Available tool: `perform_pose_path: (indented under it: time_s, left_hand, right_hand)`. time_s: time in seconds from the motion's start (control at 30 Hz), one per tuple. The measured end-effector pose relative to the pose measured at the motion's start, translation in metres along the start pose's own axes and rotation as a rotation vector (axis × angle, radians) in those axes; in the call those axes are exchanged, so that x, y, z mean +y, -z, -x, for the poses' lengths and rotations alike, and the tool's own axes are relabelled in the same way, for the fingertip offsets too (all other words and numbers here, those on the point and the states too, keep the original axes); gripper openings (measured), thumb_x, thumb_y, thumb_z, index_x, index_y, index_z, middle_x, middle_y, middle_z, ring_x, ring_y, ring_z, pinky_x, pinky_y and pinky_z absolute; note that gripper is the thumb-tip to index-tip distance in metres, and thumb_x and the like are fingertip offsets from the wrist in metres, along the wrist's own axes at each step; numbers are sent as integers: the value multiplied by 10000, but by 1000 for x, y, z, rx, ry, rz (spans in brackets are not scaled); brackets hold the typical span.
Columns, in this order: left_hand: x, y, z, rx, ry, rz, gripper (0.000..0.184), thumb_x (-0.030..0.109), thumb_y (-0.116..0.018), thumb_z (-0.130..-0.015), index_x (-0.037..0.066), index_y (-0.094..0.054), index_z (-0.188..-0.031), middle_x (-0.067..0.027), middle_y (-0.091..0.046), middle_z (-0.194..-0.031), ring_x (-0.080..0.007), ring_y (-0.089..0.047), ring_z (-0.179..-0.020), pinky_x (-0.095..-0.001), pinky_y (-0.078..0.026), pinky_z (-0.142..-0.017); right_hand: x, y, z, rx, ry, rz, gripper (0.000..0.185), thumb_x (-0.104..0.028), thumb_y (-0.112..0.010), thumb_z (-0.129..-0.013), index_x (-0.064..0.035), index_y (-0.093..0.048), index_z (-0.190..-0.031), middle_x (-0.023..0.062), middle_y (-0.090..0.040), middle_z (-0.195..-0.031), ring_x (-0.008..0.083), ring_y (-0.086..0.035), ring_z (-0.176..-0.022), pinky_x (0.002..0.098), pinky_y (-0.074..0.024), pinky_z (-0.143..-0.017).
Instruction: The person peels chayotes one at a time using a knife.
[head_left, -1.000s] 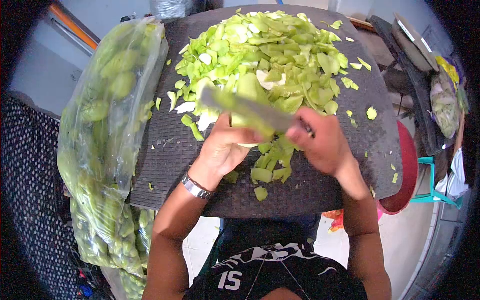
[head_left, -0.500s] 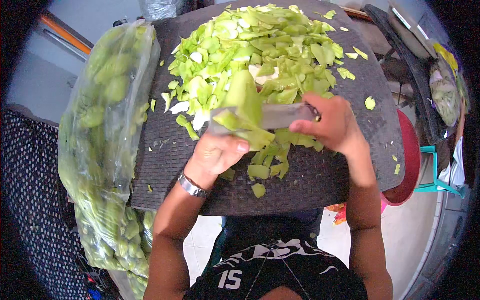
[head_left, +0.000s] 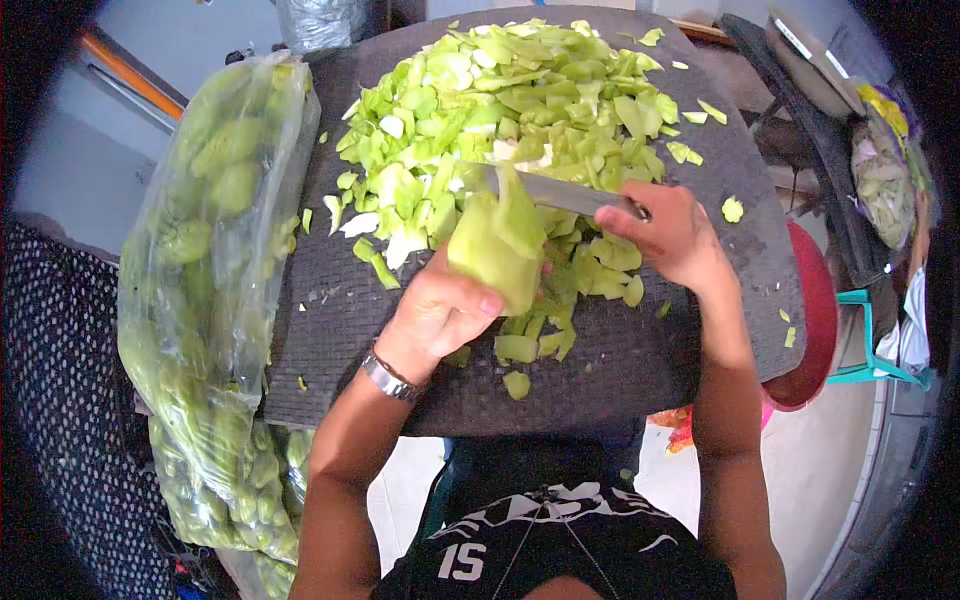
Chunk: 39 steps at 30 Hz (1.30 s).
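My left hand [head_left: 440,305], with a metal watch at the wrist, is wrapped round a pale green chayote [head_left: 482,262] over the near middle of the table. A cut flap stands up from its far right side. My right hand [head_left: 668,238] grips a knife [head_left: 575,193] by the handle, which the fingers mostly hide. The blade points left, just beyond the chayote, its tip by the flap. Behind both hands lies a big heap of thin green slices [head_left: 570,95], with more slices under and just right of the chayote.
The dark woven table [head_left: 345,345] carries stray slices. Along its left side lies a clear plastic bag [head_left: 215,240] full of green chayotes, with another bag below. A red round stool [head_left: 812,330] and a teal stool [head_left: 860,372] stand at right.
The blade has moved from across the chayote to its far side, swinging to a slant. The chayote has turned in my left hand, and the cut flap now stands upright.
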<state>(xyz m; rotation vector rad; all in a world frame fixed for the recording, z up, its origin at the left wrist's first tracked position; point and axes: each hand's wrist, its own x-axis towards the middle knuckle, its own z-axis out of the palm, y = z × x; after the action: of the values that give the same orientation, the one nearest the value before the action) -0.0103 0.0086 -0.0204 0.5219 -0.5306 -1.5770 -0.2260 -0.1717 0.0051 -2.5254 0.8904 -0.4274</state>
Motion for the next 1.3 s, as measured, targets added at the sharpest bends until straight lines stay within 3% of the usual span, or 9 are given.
perform_pose_path:
  time_s: [0.17,0.2,0.3,0.5,0.6,0.83,0.97,1.13,1.3]
  left_hand:
    - [11,2,-5,2,20,-24,799,33,-741,-711,28,-450,-1455,-163,-627,-1269,-339,-639,-1131,-431,-531,-977]
    - [11,1,-6,-18,28,-6,780,56,-747,-735,27,-450,-1456,-165,-628,-1268,-346,-647,-1118,-436,-538,-968]
    - [12,-3,-5,76,30,68,706,174,-738,-832,29,-451,-1460,-186,-618,-1292,-365,-673,-1070,-459,-567,-922]
    - [17,-4,-9,236,79,22,747,524,-541,-948,-27,-460,-1446,-250,-629,-1279,-369,-662,-1024,-477,-587,-832]
    - [22,-3,-8,248,20,83,715,547,-518,-956,-42,-523,-1361,-261,-655,-1215,-358,-674,-982,-471,-586,-819]
    - [32,0,-7,355,-130,36,536,468,-521,-983,40,-583,-1299,-231,-672,-1151,-352,-687,-987,-485,-581,-819]
    - [34,9,-11,379,-172,128,493,412,-553,-994,58,-557,-1338,-194,-678,-1172,-355,-677,-1043,-521,-565,-900]
    - [33,8,-10,471,-230,127,511,466,-537,-1035,48,-544,-1330,-161,-690,-1162,-336,-684,-1042,-483,-564,-933]
    - [26,-7,-8,338,-227,98,592,588,-529,-1018,71,-563,-1305,-149,-701,-1114,-306,-701,-984,-452,-576,-903]
  right_hand:
    - [-3,20,6,-16,-304,12,610,-557,-619,-986,30,-660,-825,227,-565,-693,277,-556,-617,425,-447,-620]
    - [3,21,4,-16,-398,5,731,-693,-582,-938,15,-696,-797,280,-634,-741,429,-652,-719,490,-501,-678]
    - [9,24,3,-27,-496,-2,764,-700,-548,-958,20,-676,-735,256,-640,-726,400,-658,-713,480,-502,-694]
    - [4,24,7,-304,-580,-980,796,-772,-390,-985,-34,-680,-916,26,-457,-520,155,-475,-413,329,-423,-436]
    - [-13,15,8,-575,-432,-1463,816,-793,-344,-980,-41,-656,-1023,-50,-369,-510,70,-356,-371,261,-338,-368]
    - [-39,-3,13,13,-292,-857,792,-778,-309,-997,-62,-645,-969,-51,-332,-473,86,-357,-351,270,-323,-360]
    - [-41,11,28,-453,-529,-1388,796,-768,-266,-1009,-55,-620,-1002,-56,-320,-467,92,-333,-323,289,-310,-322]
    - [-69,-16,63,-298,-544,-1401,816,-793,-289,-988,-57,-611,-1126,-60,-328,-500,85,-321,-341,270,-303,-351]
    - [-123,-46,73,-161,-550,-1242,447,-470,-656,-991,-43,-648,-1125,-40,-461,-574,91,-419,-419,297,-369,-410]
